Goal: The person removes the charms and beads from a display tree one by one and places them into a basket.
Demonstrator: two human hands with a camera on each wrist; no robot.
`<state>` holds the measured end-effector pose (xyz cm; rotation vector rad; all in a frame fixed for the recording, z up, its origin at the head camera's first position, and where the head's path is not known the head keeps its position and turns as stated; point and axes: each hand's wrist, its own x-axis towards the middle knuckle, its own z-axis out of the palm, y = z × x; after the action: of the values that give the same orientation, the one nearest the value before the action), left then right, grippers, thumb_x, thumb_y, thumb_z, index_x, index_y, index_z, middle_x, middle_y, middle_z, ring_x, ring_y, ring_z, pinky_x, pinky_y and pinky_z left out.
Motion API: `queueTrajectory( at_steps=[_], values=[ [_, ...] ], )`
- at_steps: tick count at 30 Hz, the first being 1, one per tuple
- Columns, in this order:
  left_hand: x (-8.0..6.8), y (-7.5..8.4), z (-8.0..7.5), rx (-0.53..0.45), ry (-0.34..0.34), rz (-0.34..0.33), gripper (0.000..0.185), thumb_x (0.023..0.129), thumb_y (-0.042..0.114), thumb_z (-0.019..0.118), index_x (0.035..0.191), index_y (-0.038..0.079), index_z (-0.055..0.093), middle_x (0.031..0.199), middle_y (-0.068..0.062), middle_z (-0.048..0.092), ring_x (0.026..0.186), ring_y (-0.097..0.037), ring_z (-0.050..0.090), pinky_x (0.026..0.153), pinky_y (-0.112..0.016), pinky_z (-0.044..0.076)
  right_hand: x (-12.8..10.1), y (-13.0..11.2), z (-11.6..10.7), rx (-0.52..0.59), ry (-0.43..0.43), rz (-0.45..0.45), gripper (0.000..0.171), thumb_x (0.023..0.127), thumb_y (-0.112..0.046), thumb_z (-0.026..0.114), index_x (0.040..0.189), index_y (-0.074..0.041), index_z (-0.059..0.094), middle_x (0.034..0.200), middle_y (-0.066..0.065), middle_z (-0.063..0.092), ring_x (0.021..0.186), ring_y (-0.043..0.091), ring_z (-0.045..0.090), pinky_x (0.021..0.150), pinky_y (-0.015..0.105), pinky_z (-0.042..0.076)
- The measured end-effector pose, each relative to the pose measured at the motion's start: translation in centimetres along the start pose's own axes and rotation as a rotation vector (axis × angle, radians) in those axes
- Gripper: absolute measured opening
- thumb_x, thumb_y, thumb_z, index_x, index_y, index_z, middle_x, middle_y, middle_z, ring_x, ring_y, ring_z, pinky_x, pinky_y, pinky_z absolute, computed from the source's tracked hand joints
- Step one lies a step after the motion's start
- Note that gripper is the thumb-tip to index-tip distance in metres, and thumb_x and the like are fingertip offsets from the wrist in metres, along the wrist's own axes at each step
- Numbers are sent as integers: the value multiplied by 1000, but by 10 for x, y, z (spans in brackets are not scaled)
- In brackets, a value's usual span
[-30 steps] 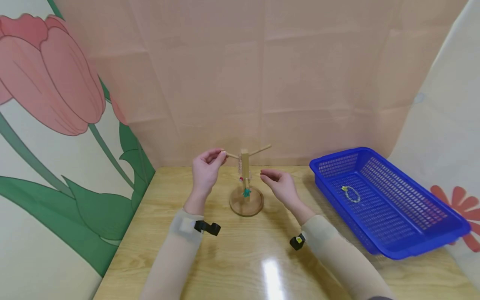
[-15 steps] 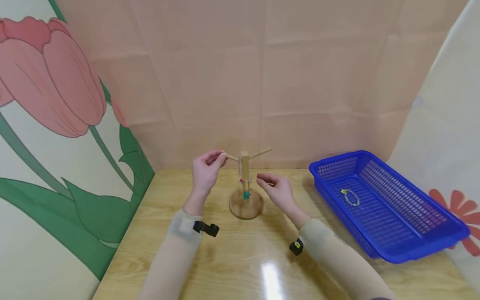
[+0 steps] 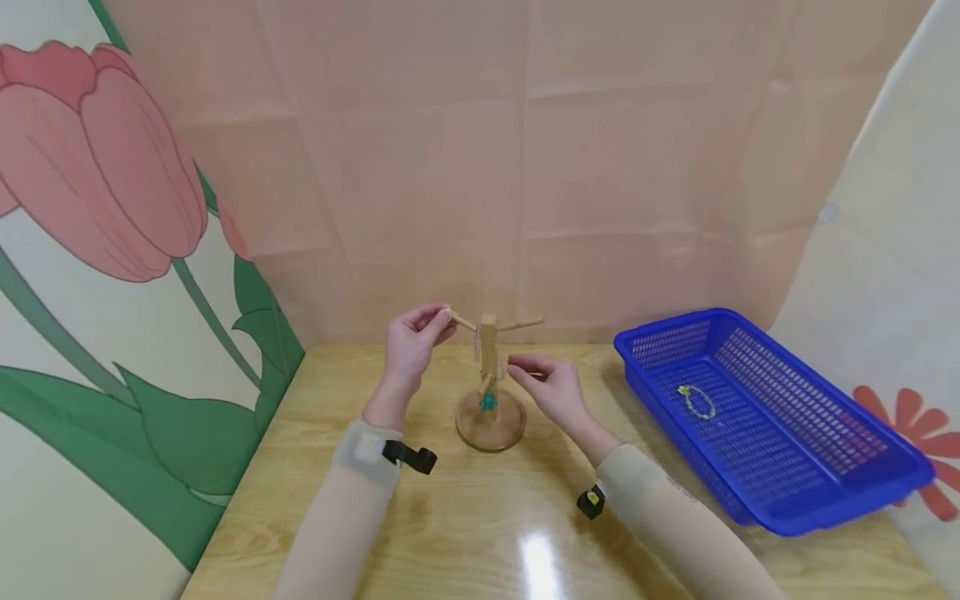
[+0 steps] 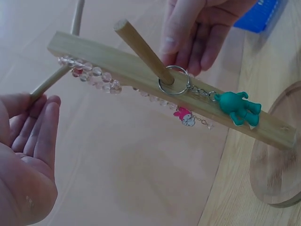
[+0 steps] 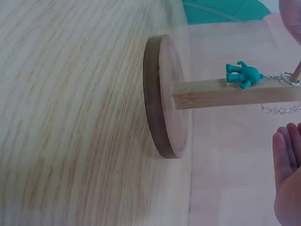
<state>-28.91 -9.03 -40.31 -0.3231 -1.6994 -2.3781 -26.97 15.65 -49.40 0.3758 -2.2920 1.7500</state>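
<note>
My left hand point(image 3: 412, 346) pinches the tip of a wooden peg point(image 4: 51, 80) on an accessory stand. The stand has a square post point(image 3: 489, 346) on a round wooden base point(image 3: 510, 429). From a front peg point(image 4: 141, 49) hangs a keyring point(image 4: 175, 92) with a green figure point(image 4: 237, 109). Clear pink beads point(image 4: 96, 73) hang below the left peg; a pink and white charm point(image 4: 184, 116) hangs lower down. Right of the post, my right hand point(image 3: 551, 387) has its thumb and fingertips close to the beads; the post partly hides them, so I cannot tell what it holds.
A blue plastic basket point(image 3: 690, 446) stands on the table at the right, with a pale beaded bracelet point(image 3: 701, 403) with a yellow charm inside. Behind the stand is a pink cloth backdrop point(image 3: 600, 183), and a tulip-print panel point(image 3: 112, 183) stands at the left.
My right hand has moved left, close to the post. The stand's top has shifted slightly, and its right peg now lies nearer level. My left hand keeps its pinch on the peg.
</note>
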Motion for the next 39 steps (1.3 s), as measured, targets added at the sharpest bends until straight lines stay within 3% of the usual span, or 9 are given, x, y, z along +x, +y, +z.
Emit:
queueTrajectory(
  at_steps=[8, 12, 18, 24, 26, 33, 39],
  values=[
    [0, 2, 0, -12, -23, -37, 11, 101, -2, 72, 111, -6, 75, 102, -14, 80, 89, -18, 79, 90, -36, 67, 1, -6, 4, 21, -40, -9, 28, 98, -24, 83, 120, -7, 82, 114, 7, 81, 102, 21, 78, 86, 24, 65],
    [0, 2, 2, -21, -42, -40, 8, 102, -1, 72, 108, 0, 77, 99, -10, 80, 90, -18, 79, 91, -35, 67, 1, -7, 5, 27, -67, -7, 28, 98, -23, 83, 120, -5, 81, 112, 9, 81, 101, 22, 78, 86, 24, 65],
    [-1, -1, 1, -46, -44, -53, 13, 102, -2, 71, 114, -9, 73, 95, -7, 80, 90, -18, 79, 90, -34, 67, 0, -8, 6, 14, -91, 21, 27, 98, -25, 83, 119, -8, 82, 110, 5, 81, 99, 20, 78, 85, 25, 66],
    [-3, 0, 2, -53, -40, -66, 10, 103, -1, 70, 102, 7, 77, 96, -8, 81, 91, -19, 79, 90, -34, 67, 0, -9, 7, 9, -65, 39, 27, 98, -28, 83, 116, -8, 83, 107, 5, 82, 97, 20, 77, 83, 23, 64],
    [-3, 0, 2, -53, -38, -68, 10, 103, -1, 70, 102, 7, 77, 96, -8, 80, 91, -18, 79, 90, -34, 67, -1, -10, 8, 14, -53, 41, 26, 98, -27, 83, 115, -7, 83, 105, 7, 82, 96, 20, 76, 82, 21, 63],
    [-1, 0, 3, -31, -22, -64, 9, 102, -2, 71, 109, -2, 76, 97, -9, 80, 91, -21, 79, 88, -34, 67, -2, -10, 9, 32, -54, -3, 20, 97, -22, 84, 108, -5, 84, 99, 8, 82, 90, 19, 77, 79, 21, 64],
    [2, 0, 5, -2, -28, -64, 21, 101, -4, 71, 119, -15, 68, 105, -20, 78, 90, -20, 79, 89, -34, 67, -2, -10, 8, 21, -54, -21, 16, 97, -17, 83, 106, -4, 83, 97, 6, 82, 86, 17, 76, 76, 22, 64]
  ],
)
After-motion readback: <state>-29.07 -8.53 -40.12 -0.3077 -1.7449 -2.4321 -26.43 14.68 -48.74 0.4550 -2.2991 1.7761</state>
